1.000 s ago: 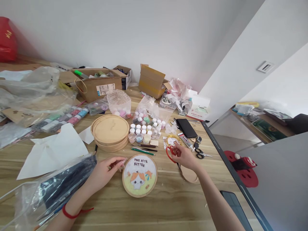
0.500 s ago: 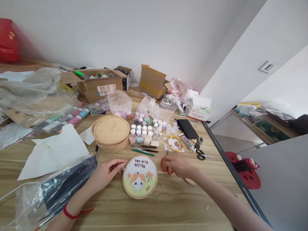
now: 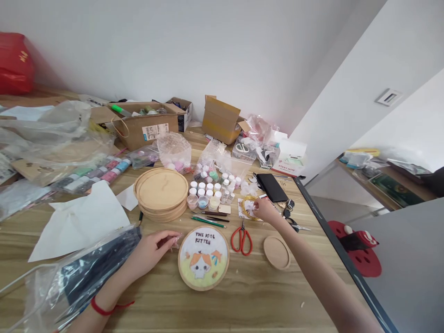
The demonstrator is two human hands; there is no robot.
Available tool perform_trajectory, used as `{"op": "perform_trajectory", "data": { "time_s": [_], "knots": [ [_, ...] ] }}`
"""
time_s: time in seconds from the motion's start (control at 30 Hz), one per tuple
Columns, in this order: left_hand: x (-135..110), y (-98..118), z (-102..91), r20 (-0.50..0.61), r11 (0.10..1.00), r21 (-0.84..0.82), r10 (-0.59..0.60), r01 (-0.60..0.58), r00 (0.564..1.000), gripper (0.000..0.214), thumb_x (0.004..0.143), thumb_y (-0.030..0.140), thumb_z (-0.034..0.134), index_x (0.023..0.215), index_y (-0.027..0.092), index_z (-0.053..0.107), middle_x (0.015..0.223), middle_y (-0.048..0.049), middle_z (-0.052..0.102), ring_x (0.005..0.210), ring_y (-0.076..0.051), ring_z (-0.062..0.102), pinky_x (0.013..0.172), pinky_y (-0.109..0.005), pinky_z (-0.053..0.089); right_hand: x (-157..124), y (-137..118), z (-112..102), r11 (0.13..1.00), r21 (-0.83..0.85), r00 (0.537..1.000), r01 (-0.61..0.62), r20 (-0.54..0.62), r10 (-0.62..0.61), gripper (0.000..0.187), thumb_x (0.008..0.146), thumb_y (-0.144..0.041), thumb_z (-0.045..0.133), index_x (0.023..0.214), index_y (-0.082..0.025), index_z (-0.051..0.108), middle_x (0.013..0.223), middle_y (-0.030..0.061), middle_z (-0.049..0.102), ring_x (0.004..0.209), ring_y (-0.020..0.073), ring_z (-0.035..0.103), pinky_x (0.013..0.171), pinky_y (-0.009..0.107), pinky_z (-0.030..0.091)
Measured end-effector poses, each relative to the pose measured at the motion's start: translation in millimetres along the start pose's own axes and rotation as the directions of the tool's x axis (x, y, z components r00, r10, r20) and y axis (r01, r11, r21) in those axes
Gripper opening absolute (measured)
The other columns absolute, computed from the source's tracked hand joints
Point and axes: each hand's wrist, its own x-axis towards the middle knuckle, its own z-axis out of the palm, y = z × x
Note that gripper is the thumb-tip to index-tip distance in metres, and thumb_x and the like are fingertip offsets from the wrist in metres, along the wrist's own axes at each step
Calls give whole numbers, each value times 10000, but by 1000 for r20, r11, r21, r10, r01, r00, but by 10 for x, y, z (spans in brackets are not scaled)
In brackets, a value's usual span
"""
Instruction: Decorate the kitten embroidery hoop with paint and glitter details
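My left hand (image 3: 156, 249) pinches a small scrap of clear, pinkish plastic (image 3: 177, 239) just left of the round wooden hoop. Inside this hoop (image 3: 204, 287) is a picture of an orange-and-white kitten (image 3: 201, 266) under the words "THE KITE KITTEN". Farther back, my right hand (image 3: 266, 211) has its fingers closed at the edge of a coil of gold wire (image 3: 247, 206), which lies on a small printed card (image 3: 242, 213). Red-handled scissors (image 3: 242, 238) rest on the table between the hoop and my right forearm. Beside that forearm sits a small round wooden piece (image 3: 276, 252).
Stacked wooden discs (image 3: 161, 189), white-capped jars (image 3: 209, 187) and green pencils (image 3: 210, 222) lie behind the hoop. Black-handled scissors (image 3: 294, 225) and a black notebook (image 3: 272, 187) are at right. A clear plastic bag (image 3: 90, 273) and white paper (image 3: 81, 217) cover the left side.
My right hand has let go of the red scissors and moved back and right to the gold wire coil. The small wooden piece now shows fully. My left hand has hardly moved.
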Motion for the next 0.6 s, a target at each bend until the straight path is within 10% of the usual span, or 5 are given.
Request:
{"op": "perform_trajectory", "data": {
  "time_s": [0.6],
  "knots": [
    [14, -69, -19, 14, 999, 37, -28, 27, 1000, 419, 870, 493, 488, 1066, 194, 707, 975, -50, 768, 834, -213, 709, 802, -300, 532, 60, 134, -20, 984, 150, 992, -92, 97, 78, 79, 626, -109, 726, 669, -173, 738, 700, 48, 743, 734, 208, 692, 594, 234, 426]
  ]
}}
